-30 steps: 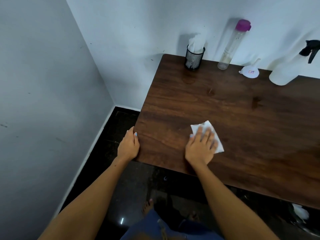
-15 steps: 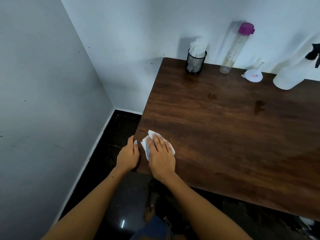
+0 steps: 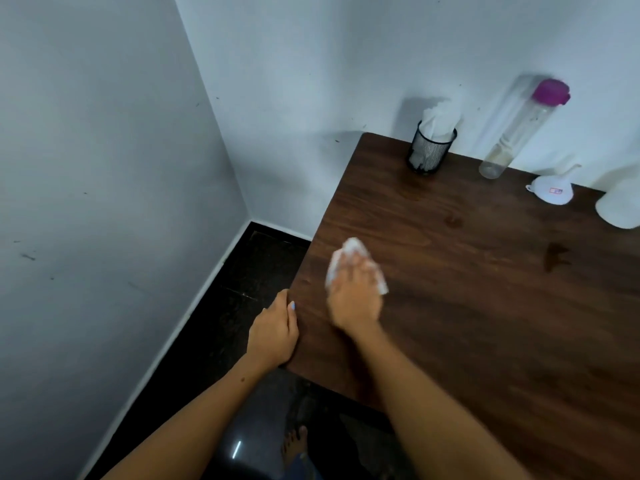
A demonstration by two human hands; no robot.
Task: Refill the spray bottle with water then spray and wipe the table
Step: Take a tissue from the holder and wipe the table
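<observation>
Head view: sole camera, looking down at near-left corner of table (image 3: 485,306).
Right hand (image 3: 353,299): flat, fingers fairly close together, pressed on tissue (image 3: 349,252); motion blur present. Palm-down hold judged to keep tissue bearing evenly on wood while wiping.
Tissue: crumpled, white, under fingers near left edge; corners showing beyond fingertips.
Left hand (image 3: 273,330): curled over table edge at corner, thumb on top, holding nothing else; judged a brace for the body.
Spray bottle (image 3: 620,209): far right by wall, cut by frame, well apart from hands; parked clear of wipe zone.
Funnel (image 3: 554,194): inverted beside spray bottle; refill judged finished.
Clear bottle (image 3: 516,133): purple cap, against wall.
Mesh cup (image 3: 431,150): back corner, spare tissues upright inside.
Damp marks (image 3: 556,258): mid-table, not yet wiped.
</observation>
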